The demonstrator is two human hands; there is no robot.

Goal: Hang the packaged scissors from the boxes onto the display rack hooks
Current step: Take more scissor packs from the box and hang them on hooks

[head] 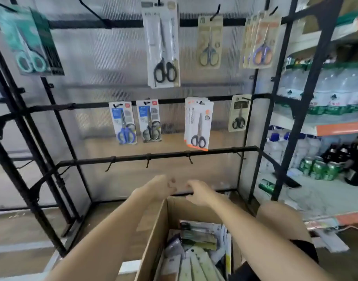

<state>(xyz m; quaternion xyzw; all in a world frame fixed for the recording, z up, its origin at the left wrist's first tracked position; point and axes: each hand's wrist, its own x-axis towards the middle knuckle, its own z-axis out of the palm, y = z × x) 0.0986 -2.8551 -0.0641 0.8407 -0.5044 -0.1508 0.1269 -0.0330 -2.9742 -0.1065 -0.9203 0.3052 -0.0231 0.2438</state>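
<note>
The lowest rail (153,157) carries bare hooks (110,164) with open air beneath; the cardboard box (153,230) stands open-topped below; packaged scissors (198,123) crowd the upper rails; rack uprights (304,98) flank both sides.

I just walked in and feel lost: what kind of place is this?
Most likely a shop being stocked. Packaged scissors hang from hooks on a black display rack, shelves at right hold bottled drinks and cans, and a cardboard box holds more packs.

Matt black metal rack (153,158) and hooks (110,166); ribbed translucent plastic back panel (113,57); plain brown cardboard box (153,236); glossy plastic-fronted card scissor packs (163,43).
</note>
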